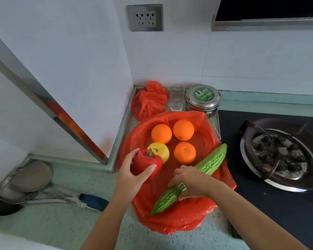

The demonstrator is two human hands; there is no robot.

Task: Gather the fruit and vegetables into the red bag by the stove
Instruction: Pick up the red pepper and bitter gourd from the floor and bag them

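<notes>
Below, your hands over the red bag [170,222] on the worktop [61,228].
Left hand [132,175]: your grip wraps the red pepper [145,164], stem up, above the bag's left part.
Right hand [190,179]: your grip closes around the bitter gourd's [211,163] middle.
Gourd axis: diagonal, thin tail near-left, blunt end far-right toward the stove [271,177].
Bag contents: three oranges [183,129], one yellow fruit [161,150].
</notes>
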